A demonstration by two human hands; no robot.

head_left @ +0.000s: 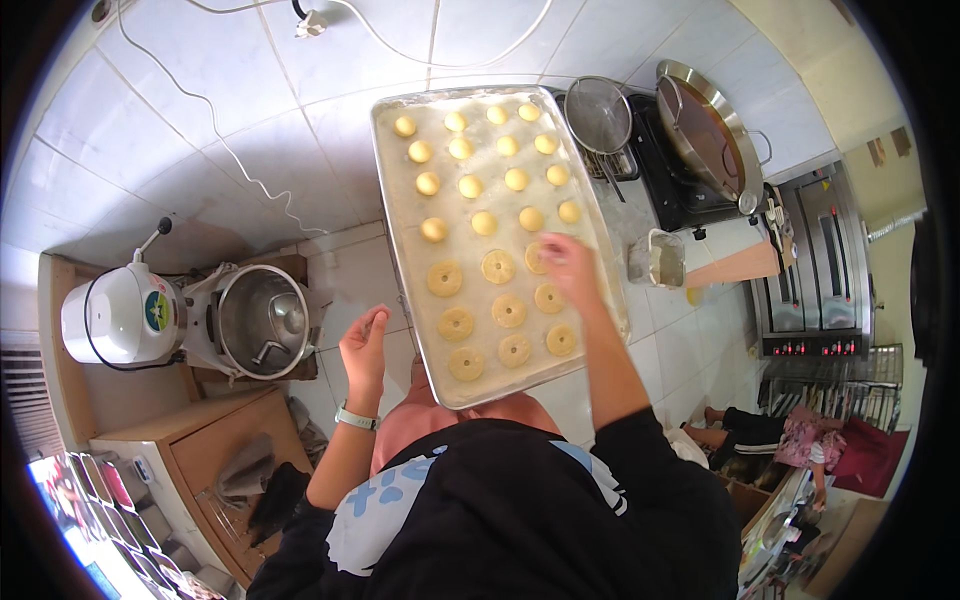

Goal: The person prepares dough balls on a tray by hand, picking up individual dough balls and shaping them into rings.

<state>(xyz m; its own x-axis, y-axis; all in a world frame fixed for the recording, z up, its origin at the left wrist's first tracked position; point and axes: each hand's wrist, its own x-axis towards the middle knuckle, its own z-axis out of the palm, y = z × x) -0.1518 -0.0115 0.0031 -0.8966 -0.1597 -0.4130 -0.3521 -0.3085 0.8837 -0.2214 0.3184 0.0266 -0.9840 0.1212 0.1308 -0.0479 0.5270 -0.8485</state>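
Observation:
A large metal baking tray (400,255) with a pale floury surface lies in front of me. Rows of small round dough balls (484,222) sit on its far part. Toward me are flattened dough rounds (455,324), each with a small hole in the middle. My right hand (570,270) is over the tray's right side, its fingers drawn together at a flattened round (537,258) that they partly cover. Slight blur hides what those fingers hold, if anything. Off the tray's left edge, my left hand (364,345) is raised with fingers curled together, nothing visible in them.
To the left stands a white mixer (125,315) with a steel bowl (262,320). At the far right are a mesh strainer (598,115), a wide pan of brown liquid (700,135) on a black stove, and a clear container (658,258). A steel oven (815,260) and another person (770,437) are farther right.

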